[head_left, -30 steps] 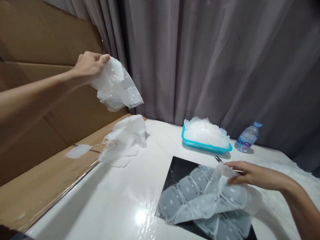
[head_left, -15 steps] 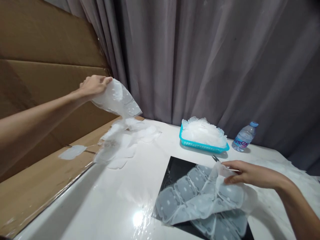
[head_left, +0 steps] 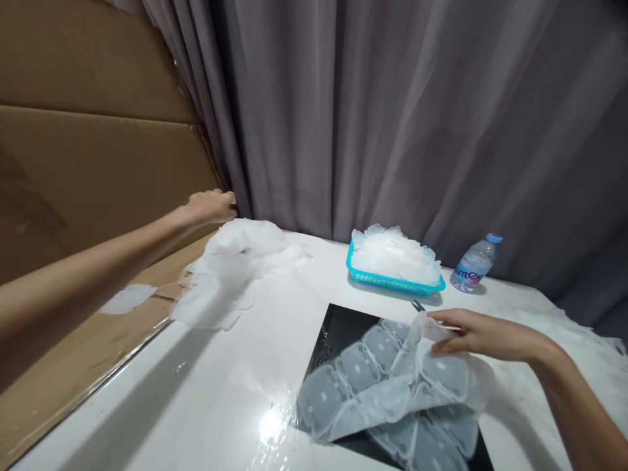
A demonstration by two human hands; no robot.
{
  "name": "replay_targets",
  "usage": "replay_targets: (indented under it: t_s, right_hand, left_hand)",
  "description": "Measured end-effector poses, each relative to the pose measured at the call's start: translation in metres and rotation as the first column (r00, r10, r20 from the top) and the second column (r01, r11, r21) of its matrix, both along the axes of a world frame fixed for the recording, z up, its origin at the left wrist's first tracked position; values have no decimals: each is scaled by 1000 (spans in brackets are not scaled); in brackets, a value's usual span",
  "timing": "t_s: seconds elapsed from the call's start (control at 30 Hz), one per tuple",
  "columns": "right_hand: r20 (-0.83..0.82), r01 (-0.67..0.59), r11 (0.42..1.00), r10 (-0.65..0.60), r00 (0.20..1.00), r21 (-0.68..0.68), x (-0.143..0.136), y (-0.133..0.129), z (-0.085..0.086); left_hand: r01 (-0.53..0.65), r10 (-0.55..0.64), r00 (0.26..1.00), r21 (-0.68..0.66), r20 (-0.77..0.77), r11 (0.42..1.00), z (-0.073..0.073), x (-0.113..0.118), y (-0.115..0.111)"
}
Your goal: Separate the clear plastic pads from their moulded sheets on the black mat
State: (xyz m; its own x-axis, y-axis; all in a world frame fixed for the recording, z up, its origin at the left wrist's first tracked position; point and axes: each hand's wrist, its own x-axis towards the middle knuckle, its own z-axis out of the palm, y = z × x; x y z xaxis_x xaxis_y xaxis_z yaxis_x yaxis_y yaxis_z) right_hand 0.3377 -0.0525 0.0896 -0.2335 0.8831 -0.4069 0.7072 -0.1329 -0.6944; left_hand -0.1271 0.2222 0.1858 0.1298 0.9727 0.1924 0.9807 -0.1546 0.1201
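Observation:
My left hand (head_left: 212,206) is above the far edge of a pile of thin white translucent pieces (head_left: 220,275). Its fingers are loosely bent, and no sheet hangs from them. My right hand (head_left: 471,333) pinches a translucent plastic sheet (head_left: 363,399) with rounded, dotted panels, which lies folded over a black square board (head_left: 336,327). A slim tool with a dark pointed metal tip (head_left: 418,306) also sticks out at these fingers; a thin white shaft shows by them. More panelled sheet (head_left: 432,445) lies under the folded part.
A turquoise basket (head_left: 392,283) heaped with white pieces stands at the back, beside a water bottle (head_left: 475,263). Cardboard (head_left: 98,163) walls the left side. One loose piece (head_left: 128,299) lies on the cardboard ledge. More translucent sheets (head_left: 579,353) cover the right side.
My left hand has lowered and moved slightly right; the sheet that hung from it now rests on the pile. My right hand keeps its hold, and the view has shifted slightly.

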Motion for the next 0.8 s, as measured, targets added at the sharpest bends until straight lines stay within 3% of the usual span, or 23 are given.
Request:
replay_targets:
  t_s: [0.13,0.27,0.37,0.43,0.5,0.57,0.63,0.7,0.8]
  right_hand:
    - [-32,-28,999,29,999,17,-2,1,2]
    - [-62,-109,992,113,992,65,-8,2,7]
    - [-27,-193,967,199,980,165,-14,3,12]
    - [-8,-211,947,219,976,241,-17,3,15]
    - [-9,-187,937,199,980,296,-19,2,17]
    - [-13,-164,933,177,984,321,-19,0,21]
    - [-13,-176,925,191,981,336,-19,-1,24]
    - [-12,-203,912,222,975,357,-19,-2,28]
    - [-41,-179,902,212,976,393,-17,0,29]
  left_hand:
    - [111,-103,992,-125,69,986,-23,37,-11]
    - [419,-369,891,-164,265,893,-67,101,-49]
    - [669,-577,712,-134,402,731,-104,152,-98]
    - [779,-667,593,-113,451,617,-119,179,-126]
    - [901,-759,420,-130,498,414,-124,199,-145]
    - [961,-776,277,-152,566,232,-123,212,-154]
    - [981,-733,191,-152,653,120,-122,221,-157]
    - [987,-653,158,-143,741,78,-123,226,-159]
    - [984,-514,167,-110,841,139,-127,229,-163]
